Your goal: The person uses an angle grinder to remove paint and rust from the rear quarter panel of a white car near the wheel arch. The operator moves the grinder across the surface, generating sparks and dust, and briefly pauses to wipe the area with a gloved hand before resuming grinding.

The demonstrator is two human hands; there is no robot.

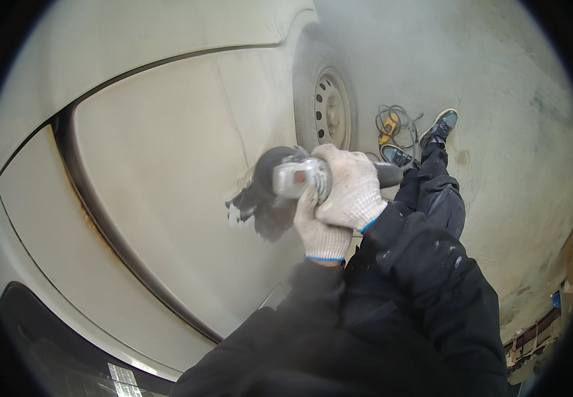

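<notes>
Both of my hands wear white knitted gloves with blue-edged cuffs and grip an angle grinder (293, 178). My right hand (351, 184) wraps over its body, with the dark handle end showing beyond the glove. Just below, my left hand (323, 231) closes around the tool near its head. The grinder's round disc (268, 173) is at the pale van panel (180, 159); whether it touches cannot be made out. Beside the disc is a dark ground patch (273, 221) with a jagged edge and a small white spot (235, 214) at its left.
A wheel (329, 109) in its arch stands just beyond the grinder. On the floor (498, 165), a yellow corded tool (387, 129) lies with its looped cable by my shoes (442, 124). Dusty haze hangs near the wheel. Cardboard (572, 255) lies at the right edge.
</notes>
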